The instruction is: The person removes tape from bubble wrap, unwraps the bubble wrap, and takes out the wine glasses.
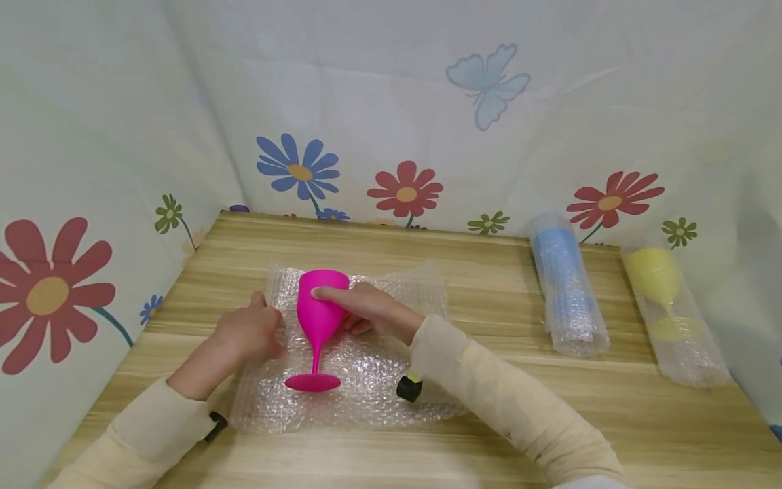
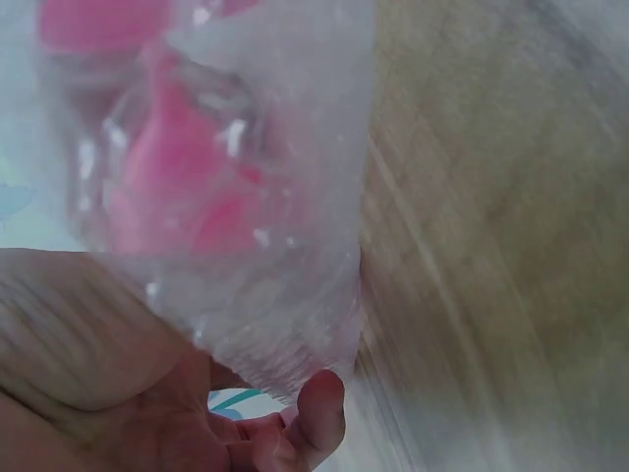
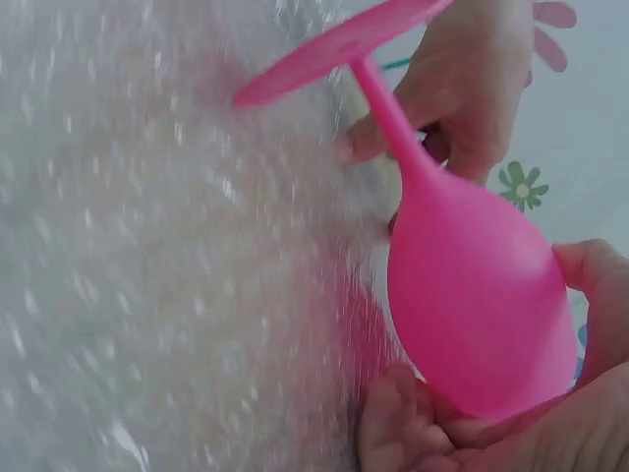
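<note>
"Pink goblet (image 1: 319, 316), left of centre in the frame: how is it lying?"

"Its rim is pointing to the top of the frame and its foot towards the bottom, over a sheet of bubble wrap (image 1: 381, 370). I can't tell whether it is fully resting there."

"And the hands?"

"The right hand (image 1: 374, 309) is holding the bowl, thumb pressing on top, fingers reaching underneath. The left hand (image 1: 250, 331) is pinching the sheet's left edge and standing apart from the goblet."

"What is sitting over on the right?"

"A blue item (image 1: 559, 261) is lying in clear wrapping at the upper right of the table (image 1: 489, 292). Beside it, nearer the frame's right edge, a yellow goblet (image 1: 655, 275) is lying wrapped too."

"And behind?"

"A white cloth (image 1: 379, 95) is hanging there, showing printed flowers and a pale blue butterfly."
</note>
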`<state>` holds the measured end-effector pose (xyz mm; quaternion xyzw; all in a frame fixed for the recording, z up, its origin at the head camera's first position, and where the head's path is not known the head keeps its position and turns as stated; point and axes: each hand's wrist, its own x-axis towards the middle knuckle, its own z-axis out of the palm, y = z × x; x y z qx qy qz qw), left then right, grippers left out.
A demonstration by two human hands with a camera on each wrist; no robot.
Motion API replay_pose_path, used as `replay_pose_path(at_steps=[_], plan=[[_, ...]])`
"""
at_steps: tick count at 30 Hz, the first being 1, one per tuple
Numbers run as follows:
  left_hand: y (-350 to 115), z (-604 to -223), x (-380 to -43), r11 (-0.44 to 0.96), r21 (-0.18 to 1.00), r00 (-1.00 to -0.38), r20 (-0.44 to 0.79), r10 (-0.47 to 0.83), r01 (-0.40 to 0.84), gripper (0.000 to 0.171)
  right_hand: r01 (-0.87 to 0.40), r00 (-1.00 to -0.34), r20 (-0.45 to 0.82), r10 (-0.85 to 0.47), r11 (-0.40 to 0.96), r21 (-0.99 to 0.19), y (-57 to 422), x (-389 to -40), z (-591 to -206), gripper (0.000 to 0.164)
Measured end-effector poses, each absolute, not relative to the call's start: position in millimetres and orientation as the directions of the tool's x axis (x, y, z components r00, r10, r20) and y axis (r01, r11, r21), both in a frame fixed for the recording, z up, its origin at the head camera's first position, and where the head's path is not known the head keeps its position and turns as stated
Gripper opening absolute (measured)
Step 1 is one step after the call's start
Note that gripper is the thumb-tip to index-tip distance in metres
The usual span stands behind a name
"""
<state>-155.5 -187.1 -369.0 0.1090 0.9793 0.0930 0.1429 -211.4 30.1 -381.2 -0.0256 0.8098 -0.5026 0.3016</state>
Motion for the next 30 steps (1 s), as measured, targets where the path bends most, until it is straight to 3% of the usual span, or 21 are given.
replay_pose_path(at_steps=[8, 20, 25, 30], plan=[[-185.4, -368.7, -154.3, 0.957, 0.203, -0.936, -0.244, 0.252, 0.205, 0.019, 0.318, -0.818, -0.451, -0.357, 0.373, -0.872, 31.5, -203.4, -377.7, 0.051], [-182.9, -367.9, -154.9, 0.963, 0.193, -0.934, -0.268, 0.235, 0.187, 0.014, 0.382, -0.786, -0.394, -0.476, 0.127, -0.915, 38.8, -190.6, -373.1, 0.054], [-183.2, -367.5, -154.4, 0.965, 0.181, -0.935, -0.268, 0.233, 0.189, 0.018, 0.352, -0.765, -0.349, -0.541, 0.102, -0.930, 44.3, -194.4, -364.6, 0.056], [-184.1, -367.6, -154.2, 0.966, 0.167, -0.934, -0.266, 0.238, 0.198, 0.021, 0.263, -0.788, -0.250, -0.563, 0.059, -0.963, 50.4, -198.1, -350.9, 0.052]])
